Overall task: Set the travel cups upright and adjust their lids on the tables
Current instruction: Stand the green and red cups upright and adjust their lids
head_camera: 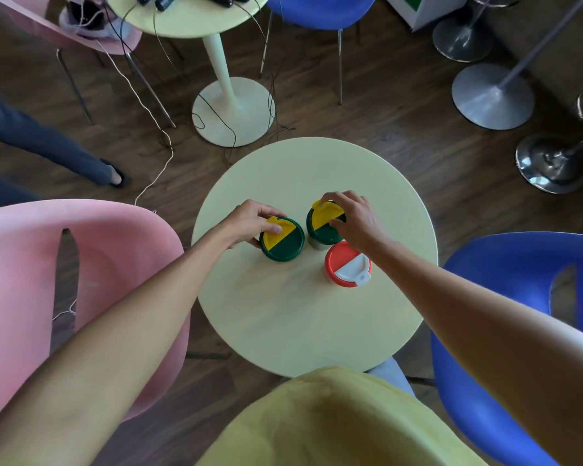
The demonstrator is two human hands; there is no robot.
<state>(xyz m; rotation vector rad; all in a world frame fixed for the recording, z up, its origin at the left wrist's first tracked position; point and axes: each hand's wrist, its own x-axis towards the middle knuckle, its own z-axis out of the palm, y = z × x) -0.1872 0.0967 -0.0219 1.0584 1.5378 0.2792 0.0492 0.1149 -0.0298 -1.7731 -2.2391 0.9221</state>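
Cups on the round table (317, 317): three, upright. Two green-lidded with yellow flaps, one red-lidded (347, 264) with white. My left hand (249, 220) pinches the left cup (282, 239); my right hand (357, 220) grips the right cup (323, 227).

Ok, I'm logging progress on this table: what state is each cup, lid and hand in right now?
Left green cup: upright, lid on, yellow flap down.
Right green cup: upright, lid on, yellow flap looks raised at the far edge.
Red cup: upright, lid on, white flap down, untouched.
Left hand: fingers on the left green cup's lid.
Right hand: fingers pinching the right green cup's lid.
Round table: holds all three cups.
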